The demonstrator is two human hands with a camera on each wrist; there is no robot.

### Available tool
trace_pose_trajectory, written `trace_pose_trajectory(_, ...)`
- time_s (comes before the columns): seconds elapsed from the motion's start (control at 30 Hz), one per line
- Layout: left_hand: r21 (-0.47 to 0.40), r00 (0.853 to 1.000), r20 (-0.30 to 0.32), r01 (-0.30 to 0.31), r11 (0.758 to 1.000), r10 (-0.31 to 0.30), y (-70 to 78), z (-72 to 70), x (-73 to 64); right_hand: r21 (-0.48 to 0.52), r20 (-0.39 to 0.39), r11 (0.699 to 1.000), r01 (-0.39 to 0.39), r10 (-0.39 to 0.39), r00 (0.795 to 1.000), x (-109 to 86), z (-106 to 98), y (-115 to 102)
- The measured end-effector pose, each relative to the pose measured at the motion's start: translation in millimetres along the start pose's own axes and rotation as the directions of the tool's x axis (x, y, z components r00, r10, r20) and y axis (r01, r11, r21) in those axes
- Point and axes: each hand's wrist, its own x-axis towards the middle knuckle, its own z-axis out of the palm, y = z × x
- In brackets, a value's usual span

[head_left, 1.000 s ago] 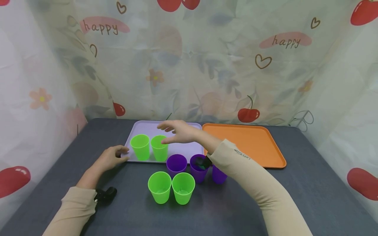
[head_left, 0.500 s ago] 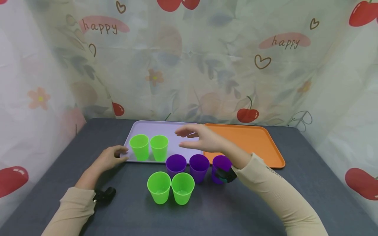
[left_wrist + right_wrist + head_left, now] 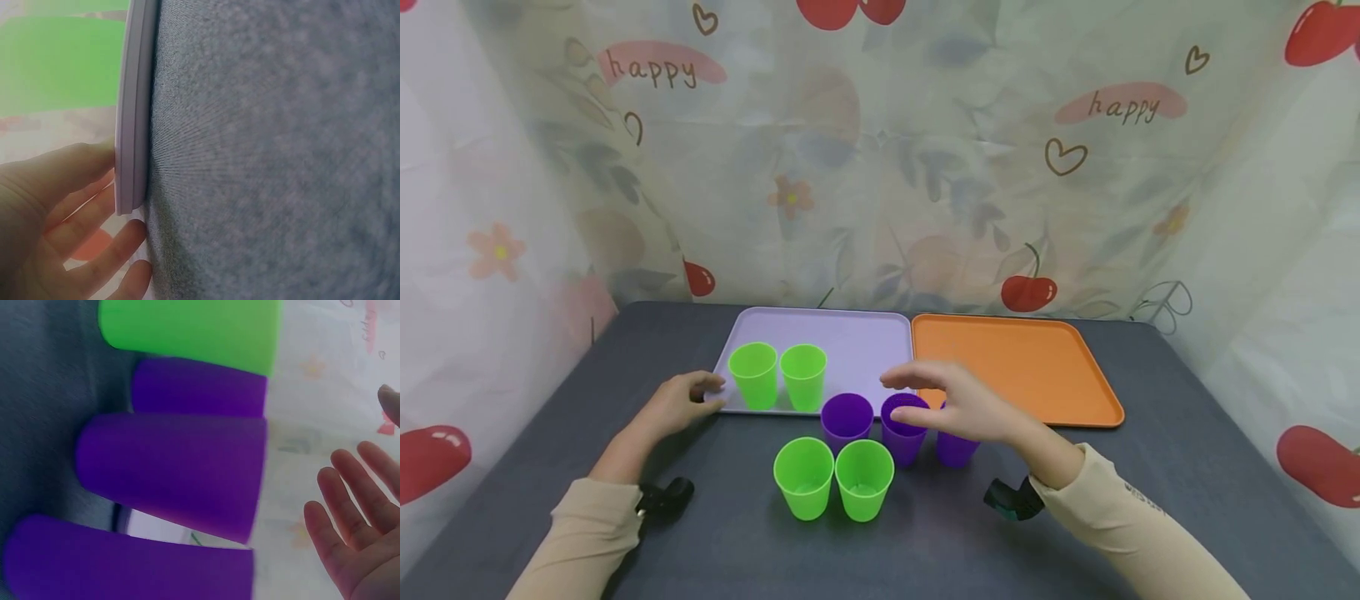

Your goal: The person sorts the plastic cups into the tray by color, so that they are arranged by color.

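My left hand (image 3: 672, 407) holds the near left corner of the lavender tray (image 3: 861, 350), its thumb and fingers curved round the rim (image 3: 132, 125). On that tray two green cups (image 3: 754, 377) stand upright side by side. Above the purple cups hovers my right hand (image 3: 962, 404), fingers extended, thumb apart, nothing held. Beneath and beside it, three purple cups (image 3: 847, 421) stand in a row on the table, the right one partly hidden by the hand. Two more green cups (image 3: 805, 479) stand nearer me. In the right wrist view the right hand (image 3: 369, 531) is clear of the purple cups (image 3: 175, 469).
An orange tray (image 3: 1015, 367) lies to the right of the lavender one, edge to edge. Dark grey cloth covers the table (image 3: 1150, 508). A printed curtain (image 3: 880, 167) encloses the back and sides. Each wrist wears a black camera (image 3: 1015, 498).
My right hand has moved right and toward me, from over the green cups on the lavender tray to above the purple cups. The left hand has stayed at the tray corner.
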Motion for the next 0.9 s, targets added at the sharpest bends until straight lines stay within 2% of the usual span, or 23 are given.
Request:
trace_pose_trajectory(0.23,-0.005,1.0,-0.003,-0.002,1.0,0.002,0.6,-0.3,0.3,-0.06,-0.022,0.996,0.07,-0.071,0.997,-17.2,18,0)
trace_pose_trajectory(0.4,-0.003,1.0,-0.004,-0.001,1.0,0.001,-0.7,-0.1,1.4,-0.113,-0.004,0.989,0.093,-0.094,0.996,-23.7,30,-7)
trace_pose_trajectory(0.63,0.004,1.0,0.0,-0.003,1.0,0.003,-2.2,0.2,2.1,-0.24,0.034,0.961,0.134,-0.13,0.991,-26.4,42,-9)
trace_pose_trajectory(0.73,0.0,1.0,-0.003,-0.003,1.0,0.003,-2.7,0.6,1.6,-0.275,0.046,0.952,0.135,-0.127,0.991,-27.3,46,-9)
trace_pose_trajectory(0.9,-0.006,1.0,-0.009,-0.004,1.0,0.004,-2.6,1.1,0.2,-0.331,0.045,0.928,0.171,-0.166,0.985,-28.0,52,-8)
